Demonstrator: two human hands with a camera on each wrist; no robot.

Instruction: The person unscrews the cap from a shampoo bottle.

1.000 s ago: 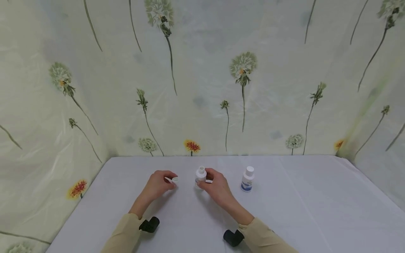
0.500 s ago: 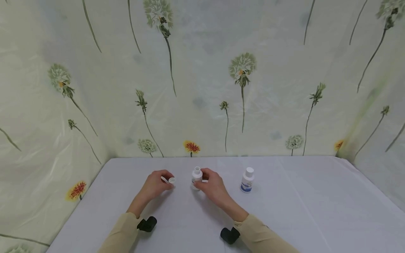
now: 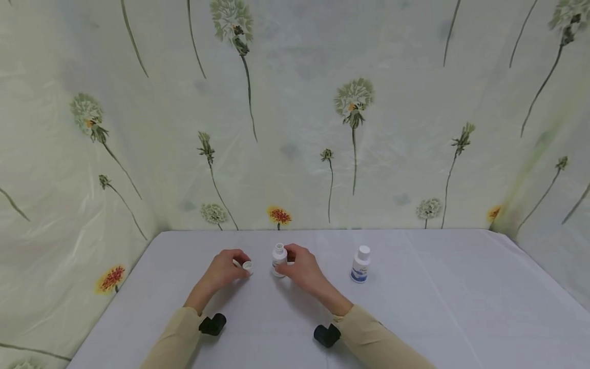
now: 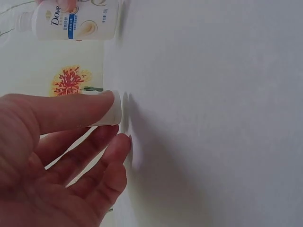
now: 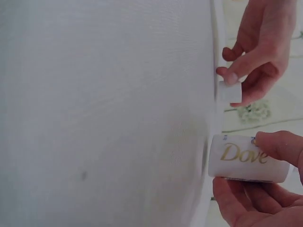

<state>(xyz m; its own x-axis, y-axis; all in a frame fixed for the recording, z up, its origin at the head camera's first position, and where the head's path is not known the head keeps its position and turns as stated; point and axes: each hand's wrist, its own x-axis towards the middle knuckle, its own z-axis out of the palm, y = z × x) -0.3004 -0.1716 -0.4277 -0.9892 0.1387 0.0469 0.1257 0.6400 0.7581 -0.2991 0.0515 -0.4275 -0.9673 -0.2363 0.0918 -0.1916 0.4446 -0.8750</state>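
Observation:
My left hand (image 3: 226, 269) pinches a small white bottle cap (image 3: 248, 266) between thumb and fingers, its hollow side facing up. In the left wrist view the cap (image 4: 112, 109) is very close to the table; whether it touches is unclear. To its right, my right hand (image 3: 301, 266) grips a white Dove bottle (image 3: 278, 259) by its side, thumb in front and fingers behind. This bottle stands upright with an uncapped neck. Its gold lettering shows in the right wrist view on the bottle (image 5: 236, 158), low by the tabletop.
A second white bottle (image 3: 360, 265), capped and with a blue-patterned label, stands upright right of my right hand. White cloth covers the table (image 3: 438, 297). Behind it hangs a flower-printed curtain (image 3: 295, 128). Black wrist cameras (image 3: 327, 335) sit at both sleeves.
My right hand has shifted left with the uncapped bottle. My left hand has moved slightly left, still pinching the cap. The capped bottle stays where it was.

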